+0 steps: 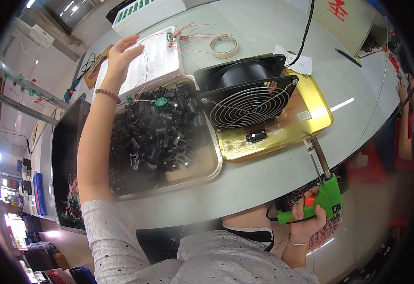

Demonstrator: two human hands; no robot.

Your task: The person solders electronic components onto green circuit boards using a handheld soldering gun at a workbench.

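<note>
My left hand (124,53) is raised over the far end of a white tray (157,64), its fingers bent together at thin red wires (146,61). These wires run down from the fingertips toward a small round green circuit board (161,102), which lies over a heap of black plastic parts (152,128). My right hand (308,220) is wrapped around a green soldering gun (331,195) in front of the table's near edge. Its metal tip points up toward the gold tray (322,106). A single black part (256,136) lies on that tray.
A black fan with a wire guard (249,106) stands on the gold tray. Behind it lies a tape roll (224,47) beside more wired boards (171,37). The black parts fill a metal tray (211,175). A dark screen (67,161) stands left; another person's hands (404,90) show far right.
</note>
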